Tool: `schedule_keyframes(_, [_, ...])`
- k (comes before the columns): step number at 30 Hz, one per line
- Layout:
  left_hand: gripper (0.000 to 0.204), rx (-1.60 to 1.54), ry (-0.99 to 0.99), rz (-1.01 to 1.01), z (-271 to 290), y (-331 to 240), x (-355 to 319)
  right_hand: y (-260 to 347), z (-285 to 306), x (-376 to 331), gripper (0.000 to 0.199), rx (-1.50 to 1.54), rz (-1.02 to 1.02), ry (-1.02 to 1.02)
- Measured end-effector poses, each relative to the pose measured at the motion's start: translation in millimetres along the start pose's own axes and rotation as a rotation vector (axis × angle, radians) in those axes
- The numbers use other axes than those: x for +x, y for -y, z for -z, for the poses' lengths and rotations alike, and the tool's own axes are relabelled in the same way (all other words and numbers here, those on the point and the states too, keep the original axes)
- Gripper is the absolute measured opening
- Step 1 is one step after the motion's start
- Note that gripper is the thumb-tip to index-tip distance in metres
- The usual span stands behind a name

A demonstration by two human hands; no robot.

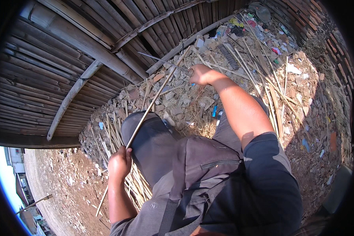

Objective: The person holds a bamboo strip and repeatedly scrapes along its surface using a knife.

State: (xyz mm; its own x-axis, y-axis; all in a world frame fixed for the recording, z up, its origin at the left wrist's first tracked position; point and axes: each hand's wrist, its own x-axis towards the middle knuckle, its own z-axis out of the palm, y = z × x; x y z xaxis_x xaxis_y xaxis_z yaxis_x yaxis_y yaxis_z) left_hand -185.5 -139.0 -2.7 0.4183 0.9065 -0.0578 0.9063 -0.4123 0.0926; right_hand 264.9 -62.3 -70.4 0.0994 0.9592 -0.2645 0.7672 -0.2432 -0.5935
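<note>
My left hand [120, 162] is closed round a long, thin bamboo strip [152, 105]. The strip slants over my left knee toward the upper right, and its lower end sticks out below my wrist. In my right hand [201, 74] is a long-bladed knife [167, 62], its narrow grey blade pointing to the upper left. The blade crosses the strip near the strip's far end; whether they touch I cannot tell. The knife's handle is mostly hidden in my fist. A bundle of pale bamboo strips [139, 183] lies beside my left leg.
A bamboo-slat wall [55, 70] with thick poles stands at the left and far side. Stone rubble [177, 98] covers the ground ahead. More bamboo strips [277, 106] lie to the right, with coloured litter [259, 29] farther off. A brick wall [338, 59] edges the right.
</note>
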Motion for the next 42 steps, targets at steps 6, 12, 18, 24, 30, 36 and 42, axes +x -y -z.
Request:
schedule_keyframes(6, [0.031, -0.021, -0.033, 0.014, -5.8, 2.8, -7.6, 76.5, -11.8, -47.8, 0.036, -0.180, 0.208, 0.235])
schedule_keyframes(12, [0.030, -0.038, -0.044, 0.036, -9.9, -3.6, -6.7, 17.9, 12.5, -26.2, 0.054, 0.097, 0.034, 0.130])
schedule_keyframes(18, [0.032, -0.029, 0.003, 0.050, -3.8, -0.3, -5.4, 59.7, -6.1, -41.0, 0.045, -0.117, 0.116, 0.149])
schedule_keyframes(24, [0.031, -0.094, -0.052, 0.048, -22.4, 11.7, -6.0, 26.5, 10.2, -17.8, 0.045, 0.071, 0.013, 0.072])
schedule_keyframes(30, [0.032, -0.018, 0.015, 0.071, -3.5, -5.9, -3.8, 14.9, -5.4, -19.3, 0.045, -0.038, 0.007, 0.004])
schedule_keyframes(36, [0.033, -0.104, 0.020, 0.113, -11.7, -2.9, -6.5, 57.2, 1.8, -42.1, 0.055, -0.166, 0.166, 0.268])
schedule_keyframes(42, [0.033, -0.137, 0.036, 0.051, -2.4, -7.4, 2.4, 25.0, -3.7, -23.4, 0.036, -0.106, 0.067, 0.194])
